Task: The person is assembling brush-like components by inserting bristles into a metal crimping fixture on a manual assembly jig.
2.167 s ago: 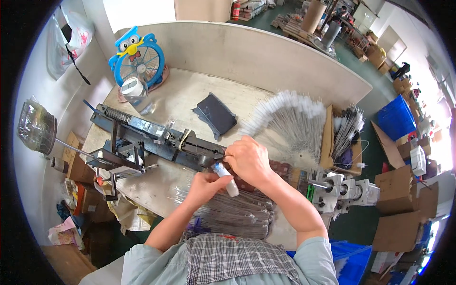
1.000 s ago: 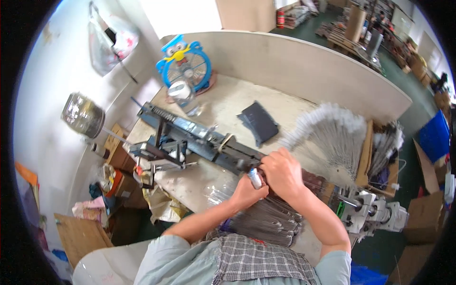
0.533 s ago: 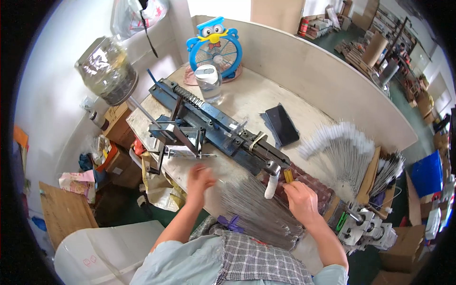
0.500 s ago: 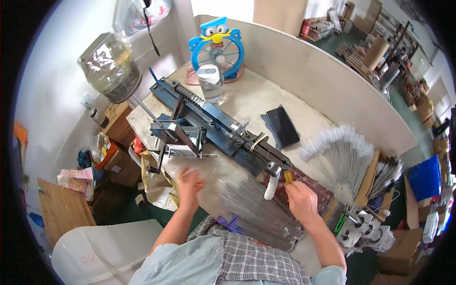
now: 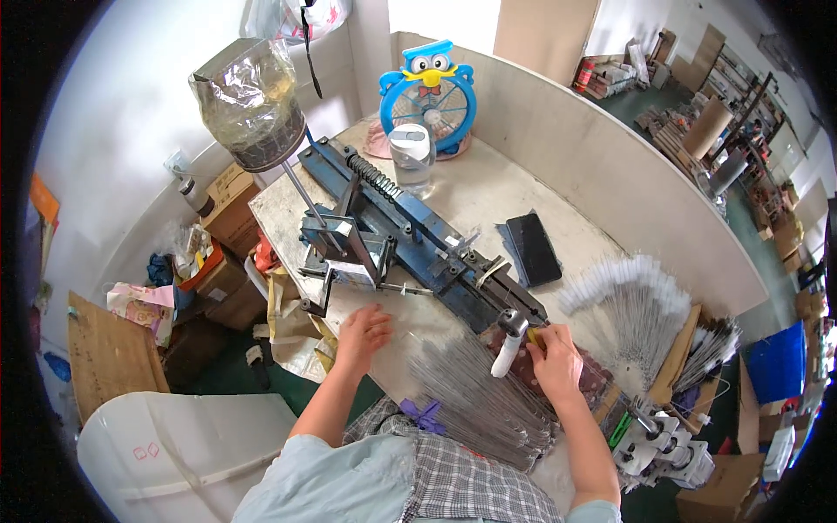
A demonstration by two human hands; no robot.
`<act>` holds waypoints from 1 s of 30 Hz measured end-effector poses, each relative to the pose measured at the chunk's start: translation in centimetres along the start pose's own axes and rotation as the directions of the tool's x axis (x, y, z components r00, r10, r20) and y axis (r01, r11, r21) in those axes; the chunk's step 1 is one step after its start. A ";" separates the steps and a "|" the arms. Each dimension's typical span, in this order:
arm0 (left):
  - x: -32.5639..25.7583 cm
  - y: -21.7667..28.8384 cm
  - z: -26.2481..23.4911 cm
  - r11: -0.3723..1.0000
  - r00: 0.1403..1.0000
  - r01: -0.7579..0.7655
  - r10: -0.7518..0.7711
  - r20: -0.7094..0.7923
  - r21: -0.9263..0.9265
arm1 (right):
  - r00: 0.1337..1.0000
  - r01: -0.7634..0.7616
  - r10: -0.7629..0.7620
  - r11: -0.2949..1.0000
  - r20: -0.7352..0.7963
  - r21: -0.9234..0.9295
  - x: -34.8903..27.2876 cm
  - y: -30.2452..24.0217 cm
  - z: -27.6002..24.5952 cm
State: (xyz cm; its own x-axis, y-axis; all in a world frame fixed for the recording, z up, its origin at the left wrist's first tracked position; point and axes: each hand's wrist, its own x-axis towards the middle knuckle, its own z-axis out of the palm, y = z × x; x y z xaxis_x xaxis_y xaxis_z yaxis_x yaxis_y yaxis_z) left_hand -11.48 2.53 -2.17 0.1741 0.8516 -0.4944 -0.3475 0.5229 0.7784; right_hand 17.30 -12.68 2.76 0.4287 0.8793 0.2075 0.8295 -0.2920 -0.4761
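My left hand (image 5: 364, 338) is over the near edge of the bench, its fingers spread and nothing seen in them. Close above it is the metal frame (image 5: 353, 253) on the side of a long blue steel fixture (image 5: 417, 225). My right hand (image 5: 558, 362) is closed on a small yellow piece (image 5: 534, 337), mostly hidden by the fingers. It is at the fixture's near end, beside a lever with a white-wrapped handle (image 5: 507, 356). A sheaf of thin metal wires (image 5: 479, 392) lies between my hands, with a purple ribbon (image 5: 423, 416) at its left.
White-tipped wires (image 5: 632, 301) fan out on the right, beside a small machine (image 5: 667, 449). A black phone (image 5: 534, 249), a lidded water jug (image 5: 412, 161) and a blue cartoon fan (image 5: 429, 105) stand farther back. A plastic-wrapped lamp (image 5: 253, 105) overhangs the left side.
The whole view has shifted slightly. My right hand has moved a little closer to the white handle, and the yellow piece shows less. My left hand's fingers are less blurred.
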 end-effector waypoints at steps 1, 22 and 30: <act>0.4 0.1 0.7 1.000 1.000 -0.001 0.001 -0.002 -0.001 | 0.999 -0.024 0.024 1.000 0.041 0.004 0.0 0.2 -0.1; 2.3 -0.2 5.1 0.996 0.997 0.039 -0.044 0.057 0.084 | 0.962 0.067 -0.053 0.997 0.269 -0.044 -2.9 -0.3 -4.9; -7.8 -4.0 14.0 0.985 0.823 0.077 -0.149 0.548 0.152 | 0.993 0.093 -0.091 0.995 -0.073 0.029 -1.6 0.5 -10.5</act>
State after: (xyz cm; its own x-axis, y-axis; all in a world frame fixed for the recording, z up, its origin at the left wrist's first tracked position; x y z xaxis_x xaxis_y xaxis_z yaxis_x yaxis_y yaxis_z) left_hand 1.43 -5.68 4.00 0.7002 0.6428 -0.3107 -0.1892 0.5867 0.7874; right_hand 20.74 -18.21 11.14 0.3762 0.8726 0.3115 0.8552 -0.1976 -0.4792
